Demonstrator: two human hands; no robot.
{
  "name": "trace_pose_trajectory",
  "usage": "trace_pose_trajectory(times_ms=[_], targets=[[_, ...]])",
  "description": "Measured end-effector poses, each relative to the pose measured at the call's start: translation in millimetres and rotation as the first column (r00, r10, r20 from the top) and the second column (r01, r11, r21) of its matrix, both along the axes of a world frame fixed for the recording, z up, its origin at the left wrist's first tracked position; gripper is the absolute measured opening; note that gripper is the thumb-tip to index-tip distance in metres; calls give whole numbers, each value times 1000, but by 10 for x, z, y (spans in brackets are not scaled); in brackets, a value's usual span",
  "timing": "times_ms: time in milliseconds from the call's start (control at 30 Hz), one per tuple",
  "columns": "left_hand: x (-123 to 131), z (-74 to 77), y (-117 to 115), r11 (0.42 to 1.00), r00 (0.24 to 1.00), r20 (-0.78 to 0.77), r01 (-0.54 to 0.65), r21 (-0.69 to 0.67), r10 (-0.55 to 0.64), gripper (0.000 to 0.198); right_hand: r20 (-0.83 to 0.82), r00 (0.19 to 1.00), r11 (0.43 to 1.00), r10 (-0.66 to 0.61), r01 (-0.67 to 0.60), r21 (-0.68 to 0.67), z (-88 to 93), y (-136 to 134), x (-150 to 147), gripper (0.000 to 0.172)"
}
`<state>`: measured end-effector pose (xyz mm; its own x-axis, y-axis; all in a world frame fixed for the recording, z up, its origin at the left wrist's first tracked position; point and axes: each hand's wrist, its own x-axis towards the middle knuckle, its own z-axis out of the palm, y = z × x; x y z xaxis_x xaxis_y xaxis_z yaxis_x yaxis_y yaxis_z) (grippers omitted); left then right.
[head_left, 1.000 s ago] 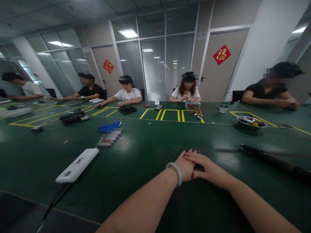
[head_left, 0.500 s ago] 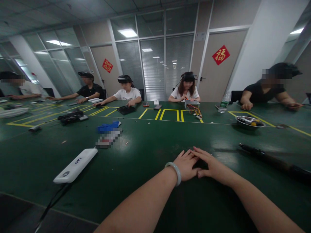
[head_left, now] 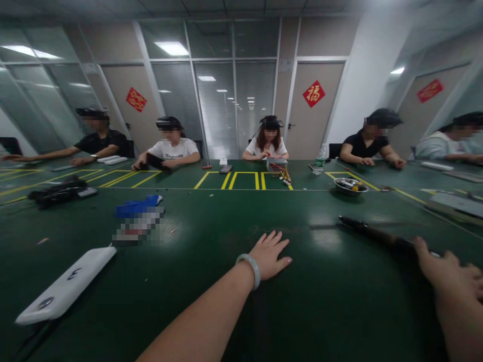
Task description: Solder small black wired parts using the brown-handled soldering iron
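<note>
My left hand [head_left: 269,254] lies flat on the green table [head_left: 211,281], fingers spread and holding nothing. A pale jade bangle [head_left: 249,266] sits on that wrist. My right hand [head_left: 447,271] is far out to the right, at the near end of a long black rod-like tool [head_left: 372,234] lying on the table. The thumb is at the tool's handle. The other fingers are blurred and curl out of sight, so I cannot make out any grip.
A white flat device [head_left: 64,289] with a cable lies at the near left, beyond it a blue object [head_left: 138,206]. A metal bowl [head_left: 349,186] sits past the tool. Yellow tape lines [head_left: 241,178] mark the table. Several people with headsets sit along the far side.
My hands, resting together a second ago, have parted. The right one swung out to the black tool while the left stayed flat. My view turned right, shifting everything leftward.
</note>
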<state>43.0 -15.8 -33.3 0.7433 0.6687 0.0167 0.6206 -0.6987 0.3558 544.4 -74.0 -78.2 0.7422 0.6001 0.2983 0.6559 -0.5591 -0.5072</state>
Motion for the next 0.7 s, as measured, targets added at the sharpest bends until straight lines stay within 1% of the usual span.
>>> trace_pose_trajectory(times_ms=[33,67,100,167,233,367,433,500,567,633,667,700], targets=[[2,-3,6,1000,1000,-4,-6,0,6,65,-31,992,992,-122,121,-22,26,5,-28,79],[5,-9,12,1000,1000,-7,-4,-4,4,65,-44,978,978,-205,203,-52,65,22,-73,81],[9,-17,19,1000,1000,-9,-5,-8,5,65,-44,971,969,-236,232,-81,112,41,-122,82],[20,-34,29,1000,1000,-3,-7,-5,7,65,-26,985,979,-170,166,-122,208,67,-208,83],[36,-50,30,1000,1000,0,-15,9,15,63,-19,991,982,-135,131,-135,279,57,-258,83],[72,-65,18,998,999,-7,-45,52,45,59,15,997,982,-69,71,-177,324,27,-348,86],[86,-63,15,996,998,-8,-59,60,60,58,35,998,977,-44,50,-209,333,77,-478,80],[100,-55,14,996,997,-6,-71,57,71,58,58,998,971,-27,40,-236,362,178,-708,67],[120,-44,12,995,997,-4,-83,54,83,58,80,996,970,32,-11,-241,409,306,-1034,54],[145,-36,12,994,996,7,-92,65,92,59,81,985,964,155,-133,-229,452,448,-1427,47],[157,-35,14,992,995,19,-96,80,95,59,64,972,953,227,-208,-219,464,522,-1634,45],[166,-35,19,990,995,36,-99,101,96,58,57,960,943,275,-258,-211,465,598,-1843,43]])
